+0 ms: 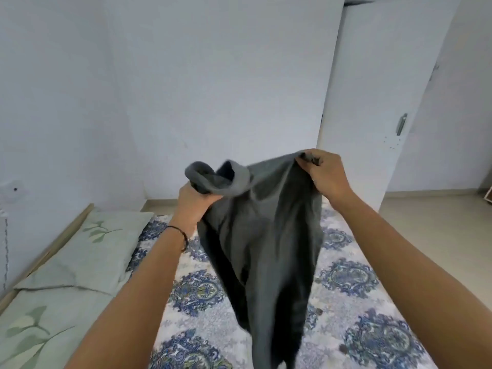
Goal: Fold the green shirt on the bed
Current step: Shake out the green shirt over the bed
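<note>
A dark grey-green shirt (269, 235) hangs in the air above the bed (354, 310), its lower part trailing down toward the patterned cover. My left hand (193, 202) grips a bunched, rolled part of the shirt at its upper left. My right hand (323, 173) pinches the top edge at the upper right, a little higher than the left. The cloth sags between the two hands. A thin black band circles my left wrist.
Two pale green leaf-print pillows (87, 249) lie along the bed's left side by the wall. A white wall stands ahead. A white door (378, 102) with a metal handle is at the right, with bare floor beyond it.
</note>
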